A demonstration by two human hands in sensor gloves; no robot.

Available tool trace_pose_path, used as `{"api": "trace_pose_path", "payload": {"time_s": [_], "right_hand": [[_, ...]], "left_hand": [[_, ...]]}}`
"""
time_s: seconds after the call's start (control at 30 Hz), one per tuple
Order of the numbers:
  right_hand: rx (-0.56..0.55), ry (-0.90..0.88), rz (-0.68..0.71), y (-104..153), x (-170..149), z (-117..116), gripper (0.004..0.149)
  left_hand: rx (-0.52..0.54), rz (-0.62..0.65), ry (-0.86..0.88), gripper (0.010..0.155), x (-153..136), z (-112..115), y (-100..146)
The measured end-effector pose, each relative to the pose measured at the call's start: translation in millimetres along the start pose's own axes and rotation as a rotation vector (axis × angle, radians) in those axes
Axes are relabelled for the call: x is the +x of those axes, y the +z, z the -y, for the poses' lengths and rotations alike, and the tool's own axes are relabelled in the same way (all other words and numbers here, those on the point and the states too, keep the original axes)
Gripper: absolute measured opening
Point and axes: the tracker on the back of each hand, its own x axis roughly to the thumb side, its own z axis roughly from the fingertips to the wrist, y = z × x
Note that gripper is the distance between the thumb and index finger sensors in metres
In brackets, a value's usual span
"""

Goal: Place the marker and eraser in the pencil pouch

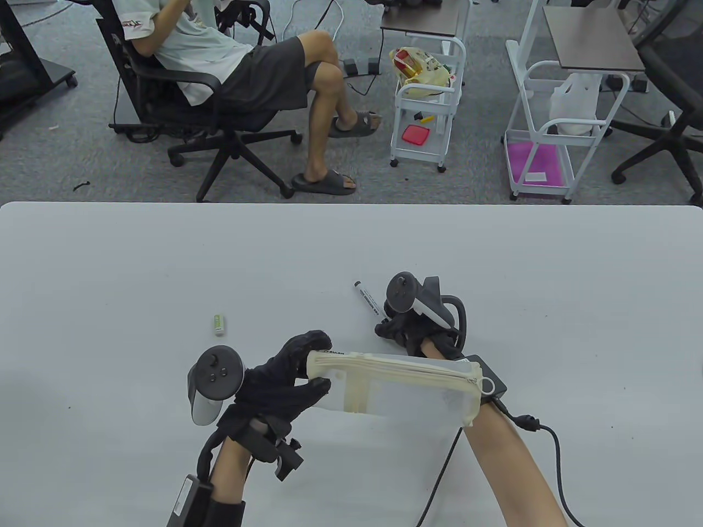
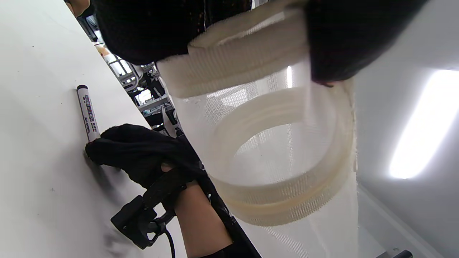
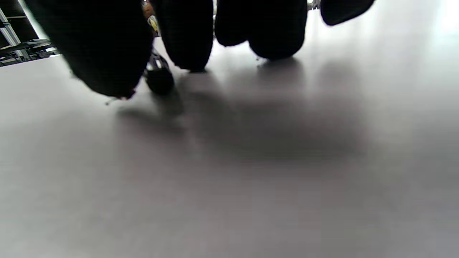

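Observation:
My left hand (image 1: 321, 362) grips the left end of the translucent white pencil pouch (image 1: 406, 390) and holds it above the table. In the left wrist view the pouch (image 2: 251, 46) hangs from my fingers with its mouth gaping open. The black-and-white marker (image 1: 367, 298) lies flat on the table. My right hand (image 1: 384, 328) is down at its near end. In the right wrist view my thumb and forefinger sit on either side of the marker's tip (image 3: 159, 79), fingertips on the table. The small green-and-white eraser (image 1: 219, 324) lies alone to the left.
The white table (image 1: 110, 274) carries only these items. My right forearm passes under the pouch, with a cable (image 1: 554, 439) trailing from the wrist. Beyond the far edge a person sits in an office chair (image 1: 219, 110), beside white carts (image 1: 423, 110).

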Motion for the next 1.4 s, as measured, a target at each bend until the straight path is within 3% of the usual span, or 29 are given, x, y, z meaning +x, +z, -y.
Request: {"api": "trace_pose_path", "payload": {"time_s": [0.07,0.23,0.43,0.67,0.83,1.03,1.17,1.3,1.4], "right_hand": [[-0.028,0.02,-0.001,0.2,0.6,-0.7,0.046],[0.017,-0.046,-0.006,6.6,-18.4,6.2,0.047],[-0.073,-0.192,-0.098,38.1,-79.5,34.1,0.048],[-0.278,-0.366,-0.206,96.0,-156.7,67.1,0.047],[-0.439,-0.506,-0.225,137.0,-188.7,87.1,0.045],[-0.635,-0.739,-0.127,184.7,-203.4,102.8,0.044],[-0.702,-0.889,0.022,203.6,-204.6,109.6,0.043],[-0.59,-0.991,0.287,211.8,-187.6,118.0,0.043],[-0.491,-0.978,0.398,212.3,-171.3,119.6,0.043]], "left_hand": [[0.0,0.0,0.002,0.071,0.2,0.0,0.0],[0.005,-0.003,-0.002,0.071,-0.5,1.3,-0.3],[0.015,-0.035,-0.012,0.072,-8.6,5.7,-3.1],[0.06,-0.072,-0.043,0.073,-18.6,15.1,-5.1],[0.079,-0.086,-0.051,0.073,-25.0,20.8,-5.9],[0.075,-0.098,-0.055,0.073,-29.7,29.3,-8.0],[0.073,-0.102,-0.076,0.074,-30.6,33.8,-8.7],[0.08,-0.103,-0.089,0.073,-30.6,37.2,-9.1],[0.089,-0.102,-0.091,0.074,-30.4,38.0,-9.2]]}}
